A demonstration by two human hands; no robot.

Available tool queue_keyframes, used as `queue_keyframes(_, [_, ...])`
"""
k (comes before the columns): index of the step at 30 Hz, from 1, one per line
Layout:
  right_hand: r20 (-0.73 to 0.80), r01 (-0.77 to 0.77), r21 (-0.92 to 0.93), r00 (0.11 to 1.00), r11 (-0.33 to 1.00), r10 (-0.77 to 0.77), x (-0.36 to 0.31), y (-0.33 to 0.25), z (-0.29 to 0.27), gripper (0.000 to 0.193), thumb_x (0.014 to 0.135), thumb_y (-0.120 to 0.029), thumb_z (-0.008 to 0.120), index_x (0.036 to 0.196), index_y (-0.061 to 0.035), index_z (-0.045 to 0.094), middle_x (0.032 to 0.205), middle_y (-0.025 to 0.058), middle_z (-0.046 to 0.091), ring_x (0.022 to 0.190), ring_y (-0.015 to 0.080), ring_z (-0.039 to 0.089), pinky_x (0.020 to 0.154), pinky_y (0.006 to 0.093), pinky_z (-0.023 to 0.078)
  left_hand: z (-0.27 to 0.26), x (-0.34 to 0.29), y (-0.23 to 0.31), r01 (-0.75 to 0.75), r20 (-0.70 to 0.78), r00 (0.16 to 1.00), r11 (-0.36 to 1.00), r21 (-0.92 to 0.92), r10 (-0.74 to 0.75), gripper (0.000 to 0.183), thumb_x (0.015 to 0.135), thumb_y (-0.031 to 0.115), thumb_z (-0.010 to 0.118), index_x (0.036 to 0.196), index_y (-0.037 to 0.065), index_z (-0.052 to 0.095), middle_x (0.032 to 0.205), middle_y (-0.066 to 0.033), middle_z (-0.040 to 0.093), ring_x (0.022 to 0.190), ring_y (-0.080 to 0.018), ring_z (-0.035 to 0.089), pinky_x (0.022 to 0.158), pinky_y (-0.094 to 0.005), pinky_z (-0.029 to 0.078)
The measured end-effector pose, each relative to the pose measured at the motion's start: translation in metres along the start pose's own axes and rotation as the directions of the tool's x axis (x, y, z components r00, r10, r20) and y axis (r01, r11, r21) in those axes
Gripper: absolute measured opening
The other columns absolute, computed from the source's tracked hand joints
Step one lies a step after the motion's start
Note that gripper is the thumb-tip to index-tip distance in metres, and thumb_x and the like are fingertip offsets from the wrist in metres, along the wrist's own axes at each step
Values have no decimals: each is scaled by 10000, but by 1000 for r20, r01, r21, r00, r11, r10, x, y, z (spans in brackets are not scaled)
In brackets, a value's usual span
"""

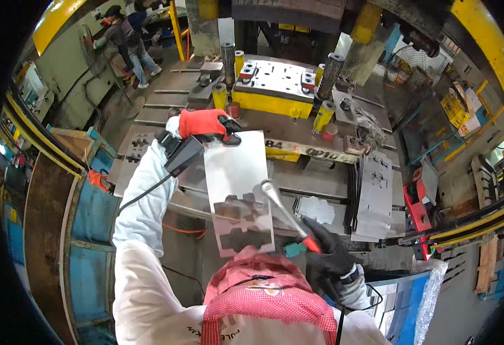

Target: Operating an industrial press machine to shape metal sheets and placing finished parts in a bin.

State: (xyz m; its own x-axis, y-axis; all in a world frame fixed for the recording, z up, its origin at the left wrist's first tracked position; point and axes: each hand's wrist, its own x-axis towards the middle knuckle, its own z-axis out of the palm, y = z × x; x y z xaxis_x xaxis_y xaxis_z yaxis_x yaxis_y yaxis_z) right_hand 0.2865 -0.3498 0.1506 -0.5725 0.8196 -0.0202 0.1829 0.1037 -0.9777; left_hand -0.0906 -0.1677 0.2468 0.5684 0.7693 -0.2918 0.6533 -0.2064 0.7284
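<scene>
My left hand (209, 125), in a red and black glove, is closed on the top edge of a pale metal sheet (234, 164). The sheet is tilted up in front of me, and dark toothed shapes show across its lower half. In my right hand (332, 253), gloved in black, is a long-handled metal tool (286, 211) with a red grip and a rounded head. That head overlaps the sheet's right edge in view; whether it touches, I cannot tell. Beyond the sheet sits a press die (272, 103) with a pale plate on a yellow base.
Stacked metal sheets with cut-outs (375, 192) lie at the right of the press bed. A flat toothed metal piece (315, 210) rests nearer me. Upright guide posts (329, 75) flank the die. A blue-framed bin (91, 218) stands left. Another person (128, 43) works far left.
</scene>
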Motion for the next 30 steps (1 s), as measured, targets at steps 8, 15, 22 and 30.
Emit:
queue_keyframes(8, [-118, -119, 550, 969, 826, 218, 14, -12, 12, 688, 727, -221, 589, 1322, -14, 313, 835, 49, 541, 592, 101, 492, 529, 233, 402, -3, 58, -15, -472, -244, 840, 874, 114, 485, 252, 833, 198, 572, 1020, 35, 612, 934, -8, 622, 843, -115, 544, 783, -257, 423])
queue_keyframes(15, [-339, 107, 552, 935, 827, 106, 99, -29, -11, 488, 806, -275, 544, 1209, -21, 436, 783, -2, 507, 605, 61, 466, 522, 194, 375, 21, 30, -49, -687, -911, 385, 612, -392, -151, 332, 884, 192, 508, 1182, 46, 510, 977, -36, 610, 852, -103, 573, 734, -232, 450])
queue_keyframes(22, [-313, 71, 496, 944, 866, 102, 196, -26, -39, 384, 830, -283, 523, 1140, -58, 491, 723, -26, 445, 534, 56, 442, 447, 194, 348, 151, -11, -35, -540, -808, 503, 618, -571, -307, 357, 915, 230, 440, 1227, 57, 451, 978, -120, 607, 783, -186, 606, 707, -298, 503])
queue_keyframes(30, [-295, 53, 535, 947, 843, 127, 211, -21, -48, 260, 834, -287, 514, 1011, -96, 510, 691, -29, 441, 513, 63, 451, 407, 196, 348, 155, 40, 25, -307, -370, 867, 227, -924, -333, 399, 898, 365, 450, 1085, 27, 552, 799, -115, 636, 623, -166, 609, 579, -293, 502])
